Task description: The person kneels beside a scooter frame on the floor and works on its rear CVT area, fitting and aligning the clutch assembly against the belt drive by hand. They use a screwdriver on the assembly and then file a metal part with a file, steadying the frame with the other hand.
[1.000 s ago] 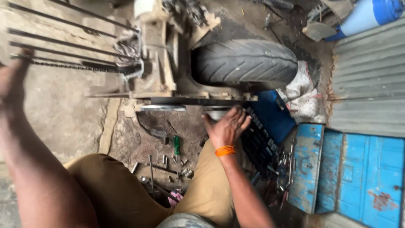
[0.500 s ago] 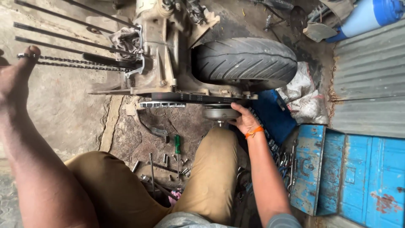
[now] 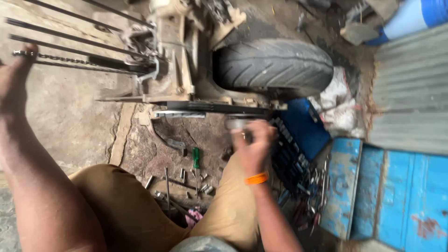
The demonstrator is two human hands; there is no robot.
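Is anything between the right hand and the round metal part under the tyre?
Nothing visible. The right hand is already at the round metal part below the tyre, with no object between them; motion blur hides whether the fingers actually grip it.

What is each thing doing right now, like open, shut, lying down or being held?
Right hand: blurred, closed around a small metal part under the frame.
Left hand: stretched out, at the chain.
Tyre: mounted, upright.
Blue toolbox: open.
Green screwdriver: lying on the ground.
Orange wristband: on the right wrist.
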